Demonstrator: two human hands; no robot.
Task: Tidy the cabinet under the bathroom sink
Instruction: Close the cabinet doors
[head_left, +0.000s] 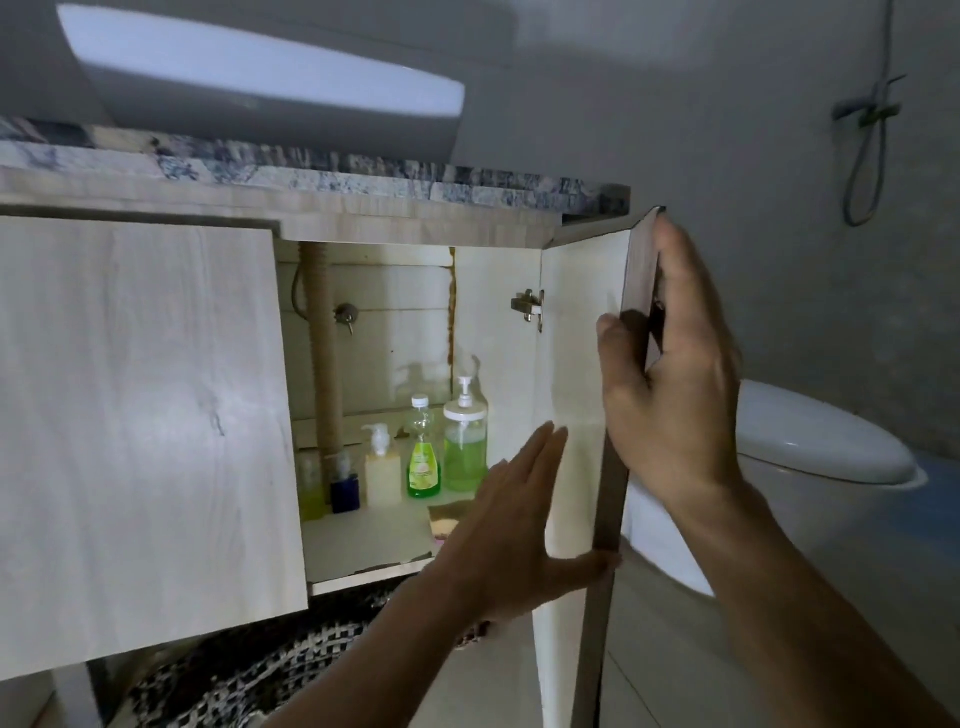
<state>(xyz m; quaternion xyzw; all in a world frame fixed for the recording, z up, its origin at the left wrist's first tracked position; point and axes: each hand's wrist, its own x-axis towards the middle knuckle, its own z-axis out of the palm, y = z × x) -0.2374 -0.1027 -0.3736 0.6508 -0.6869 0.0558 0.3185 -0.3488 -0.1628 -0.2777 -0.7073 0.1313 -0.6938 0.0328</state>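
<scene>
Bottles stood in a row at the back of the cabinet floor (363, 540): yellow-green bottle (310, 488) at the left, small dark blue bottle (345, 493), cream pump dispenser (383, 470), green dish-soap bottle with white cap (423, 457), clear pump jar of green liquid (465, 447) toward the right wall. Tan sponge-like item (447, 519) lay near the front edge. Contents looked ordered, so tidying seemed mostly done; closing was likely what remained. Right-side pale wood cabinet door (576, 395) stood wide open. Right hand (670, 384) clamped on its outer edge, thumb inside, fingers outside. Left hand (511, 519) was flat, fingers straight, against the door's inner face near its bottom. Left-side door (140, 415) was nearly shut.
</scene>
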